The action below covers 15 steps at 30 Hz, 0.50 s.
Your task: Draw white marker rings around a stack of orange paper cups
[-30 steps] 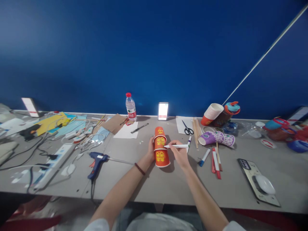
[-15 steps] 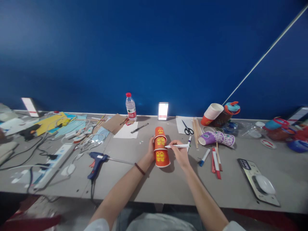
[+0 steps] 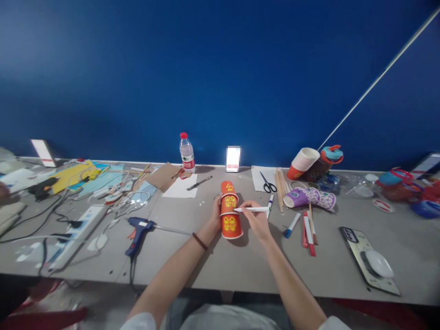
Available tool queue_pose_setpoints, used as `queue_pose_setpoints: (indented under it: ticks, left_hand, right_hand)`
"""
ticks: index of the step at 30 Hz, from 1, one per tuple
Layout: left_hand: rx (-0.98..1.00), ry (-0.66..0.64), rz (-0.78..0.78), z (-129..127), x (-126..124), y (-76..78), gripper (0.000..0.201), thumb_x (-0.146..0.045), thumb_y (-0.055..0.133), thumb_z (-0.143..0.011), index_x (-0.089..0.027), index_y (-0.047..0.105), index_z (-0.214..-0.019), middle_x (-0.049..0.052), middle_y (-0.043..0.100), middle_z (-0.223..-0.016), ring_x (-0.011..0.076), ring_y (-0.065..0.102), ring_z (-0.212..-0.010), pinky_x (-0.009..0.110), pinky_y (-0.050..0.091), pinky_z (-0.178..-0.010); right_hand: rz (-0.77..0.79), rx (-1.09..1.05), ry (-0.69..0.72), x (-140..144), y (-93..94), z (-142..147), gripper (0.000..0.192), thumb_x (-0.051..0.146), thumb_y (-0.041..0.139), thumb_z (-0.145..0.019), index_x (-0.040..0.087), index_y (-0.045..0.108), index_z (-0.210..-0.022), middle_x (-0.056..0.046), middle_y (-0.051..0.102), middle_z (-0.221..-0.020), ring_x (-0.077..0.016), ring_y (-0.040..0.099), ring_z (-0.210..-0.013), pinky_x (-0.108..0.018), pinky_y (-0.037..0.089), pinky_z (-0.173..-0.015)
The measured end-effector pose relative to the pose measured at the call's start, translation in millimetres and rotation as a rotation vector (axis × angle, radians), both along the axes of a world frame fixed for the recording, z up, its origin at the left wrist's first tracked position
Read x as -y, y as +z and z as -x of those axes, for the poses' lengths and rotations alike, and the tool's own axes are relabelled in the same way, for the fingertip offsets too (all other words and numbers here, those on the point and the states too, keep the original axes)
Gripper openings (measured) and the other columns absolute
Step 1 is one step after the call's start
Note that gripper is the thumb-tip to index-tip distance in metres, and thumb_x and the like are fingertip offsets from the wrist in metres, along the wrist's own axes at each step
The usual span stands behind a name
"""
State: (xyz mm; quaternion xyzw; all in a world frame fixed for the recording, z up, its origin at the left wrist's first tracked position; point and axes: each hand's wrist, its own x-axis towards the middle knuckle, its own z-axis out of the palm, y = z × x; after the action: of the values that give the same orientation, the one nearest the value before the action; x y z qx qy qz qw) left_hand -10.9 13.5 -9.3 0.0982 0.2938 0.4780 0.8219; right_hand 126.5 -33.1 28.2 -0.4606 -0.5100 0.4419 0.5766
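Setting: grey surface (image 3: 213,268) against a deep blue wall, cluttered with craft supplies.
Near edge: bare stretch, both forearms crossing it.
Left hand (image 3: 216,214): grip clenched around the stacked red cups (image 3: 230,211), which stand near the middle of the surface.
Right hand (image 3: 257,220): grip pinching a white marker (image 3: 252,209), tip touching the cup wall.
Technique: judging by this, brace the stack firmly, press lightly so the thin wall doesn't dent.
Left side: blue glue gun (image 3: 137,229).
Right side: loose pens (image 3: 307,228).
Far edge: scissors (image 3: 268,182), water bottle (image 3: 186,152).
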Motion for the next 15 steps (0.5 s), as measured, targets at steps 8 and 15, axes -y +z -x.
queue_pose_setpoints:
  ticks: [8, 15]
  left_hand:
    - [-0.026, 0.033, -0.007, -1.0, 1.4, 1.8, 0.039, -0.048, 0.063, -0.078, -0.010, 0.066, -0.086, 0.008, 0.068, -0.069, 0.0192, 0.064, -0.059, 0.030, 0.051, -0.061]
    - [-0.010, 0.017, -0.012, -1.0, 1.4, 2.2, 0.040, -0.050, 0.062, -0.078, -0.011, 0.066, -0.084, 0.009, 0.069, -0.069, 0.0195, 0.064, -0.059, 0.030, 0.052, -0.060]
  right_hand:
    - [-0.009, 0.016, -0.001, -0.8, -1.1, -0.1, 0.020, 0.040, 0.068, -0.075, 0.021, 0.064, -0.074, -0.002, 0.064, -0.070, -0.0175, 0.058, -0.067, -0.028, 0.046, -0.062]
    - [-0.007, 0.023, 0.011, -0.7, -0.5, -0.6, 0.018, 0.038, 0.068, -0.073, 0.021, 0.063, -0.071, -0.002, 0.064, -0.069, -0.0174, 0.057, -0.066, -0.028, 0.044, -0.061]
